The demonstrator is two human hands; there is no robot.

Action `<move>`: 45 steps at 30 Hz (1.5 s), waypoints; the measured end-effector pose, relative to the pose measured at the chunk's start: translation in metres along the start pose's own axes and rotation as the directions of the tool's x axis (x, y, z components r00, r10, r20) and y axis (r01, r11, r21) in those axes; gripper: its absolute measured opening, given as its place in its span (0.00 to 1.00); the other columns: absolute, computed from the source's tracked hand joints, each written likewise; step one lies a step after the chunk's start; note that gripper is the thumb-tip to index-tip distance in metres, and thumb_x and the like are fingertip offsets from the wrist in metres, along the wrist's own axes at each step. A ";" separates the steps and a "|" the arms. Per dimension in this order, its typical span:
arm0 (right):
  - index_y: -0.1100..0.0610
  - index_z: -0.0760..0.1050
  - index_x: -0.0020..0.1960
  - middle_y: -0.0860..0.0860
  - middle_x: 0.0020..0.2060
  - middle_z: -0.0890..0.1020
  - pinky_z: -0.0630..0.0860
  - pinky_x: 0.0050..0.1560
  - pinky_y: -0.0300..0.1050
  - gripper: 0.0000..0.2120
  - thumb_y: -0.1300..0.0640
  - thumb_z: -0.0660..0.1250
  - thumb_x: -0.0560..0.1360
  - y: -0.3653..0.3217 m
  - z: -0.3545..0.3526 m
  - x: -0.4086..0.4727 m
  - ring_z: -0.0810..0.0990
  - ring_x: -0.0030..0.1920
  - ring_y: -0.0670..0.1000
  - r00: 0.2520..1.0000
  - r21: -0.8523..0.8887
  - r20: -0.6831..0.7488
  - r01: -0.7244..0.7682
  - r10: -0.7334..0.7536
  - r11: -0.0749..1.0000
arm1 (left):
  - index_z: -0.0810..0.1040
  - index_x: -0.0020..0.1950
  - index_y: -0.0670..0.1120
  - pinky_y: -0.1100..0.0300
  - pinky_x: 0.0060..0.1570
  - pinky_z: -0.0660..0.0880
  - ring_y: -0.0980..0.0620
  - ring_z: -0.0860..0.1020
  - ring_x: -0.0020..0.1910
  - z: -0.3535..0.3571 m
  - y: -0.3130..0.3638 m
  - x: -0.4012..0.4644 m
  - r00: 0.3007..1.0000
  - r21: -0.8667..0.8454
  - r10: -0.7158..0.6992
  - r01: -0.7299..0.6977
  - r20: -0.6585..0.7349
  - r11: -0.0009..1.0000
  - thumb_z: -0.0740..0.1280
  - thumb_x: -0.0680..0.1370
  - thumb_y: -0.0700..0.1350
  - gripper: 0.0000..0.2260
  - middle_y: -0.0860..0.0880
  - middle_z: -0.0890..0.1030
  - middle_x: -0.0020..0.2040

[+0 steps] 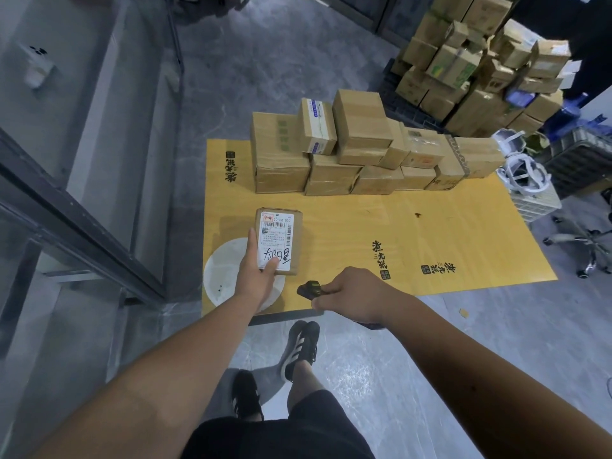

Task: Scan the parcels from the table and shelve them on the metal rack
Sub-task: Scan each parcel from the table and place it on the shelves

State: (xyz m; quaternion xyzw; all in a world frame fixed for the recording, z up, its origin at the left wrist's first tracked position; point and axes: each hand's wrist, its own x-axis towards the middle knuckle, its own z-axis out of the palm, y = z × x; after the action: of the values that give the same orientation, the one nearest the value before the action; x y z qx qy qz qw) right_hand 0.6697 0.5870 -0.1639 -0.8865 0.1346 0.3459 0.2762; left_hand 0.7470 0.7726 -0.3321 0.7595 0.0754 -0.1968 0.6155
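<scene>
My left hand [256, 276] grips a small brown parcel [296, 241] above the near left corner of the yellow table [430, 226]. Its white shipping label with barcodes and handwriting faces up, and my thumb lies on the label's lower edge. My right hand [356, 298] holds a small black scanner [308, 289] just right of and below the parcel, pointing left towards it. A stack of several cardboard parcels [361, 150] stands along the table's far side.
A round white plate [220, 276] lies on the table's near left corner under my left hand. A large heap of cardboard boxes [477, 61] fills the back right. White plastic baskets [526, 180] and an office chair base [586, 240] stand at the right. A dark metal frame [82, 226] runs along the left.
</scene>
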 end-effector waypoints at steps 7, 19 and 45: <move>0.55 0.88 0.50 0.53 0.34 0.75 0.67 0.34 0.42 0.17 0.41 0.74 0.76 -0.007 -0.015 0.002 0.72 0.34 0.51 0.996 -0.030 0.032 0.085 -0.084 0.996 | 0.44 0.82 0.69 0.43 0.71 0.73 0.50 0.76 0.69 0.000 0.008 -0.013 0.996 -0.046 0.009 -0.013 -0.085 0.999 0.66 0.85 0.44 0.39 0.62 0.73 0.70; 0.55 0.84 0.42 0.51 0.32 0.75 0.66 0.34 0.45 0.16 0.41 0.72 0.76 -0.084 -0.007 0.009 0.73 0.34 0.49 0.760 -0.262 0.371 0.636 -0.533 0.726 | 0.44 0.84 0.62 0.48 0.71 0.74 0.62 0.78 0.66 -0.058 0.006 -0.125 0.794 -0.172 0.003 -0.135 -0.607 0.976 0.67 0.83 0.43 0.41 0.64 0.76 0.71; 0.50 0.87 0.52 0.47 0.27 0.75 0.71 0.37 0.43 0.15 0.40 0.74 0.75 -0.155 0.360 -0.405 0.75 0.31 0.49 -0.050 -0.021 0.905 0.986 -0.421 -0.163 | 0.46 0.84 0.63 0.60 0.50 0.81 0.61 0.79 0.56 -0.067 -0.143 -0.740 -0.266 -0.227 -0.296 -0.261 -0.918 0.938 0.67 0.84 0.42 0.38 0.71 0.72 0.63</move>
State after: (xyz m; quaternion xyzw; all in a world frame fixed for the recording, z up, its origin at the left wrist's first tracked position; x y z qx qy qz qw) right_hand 0.2487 0.9418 -0.0429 -0.5707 -0.7307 0.3713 0.0512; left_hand 0.0352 0.9646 -0.1602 0.4882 0.5790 0.4939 0.4272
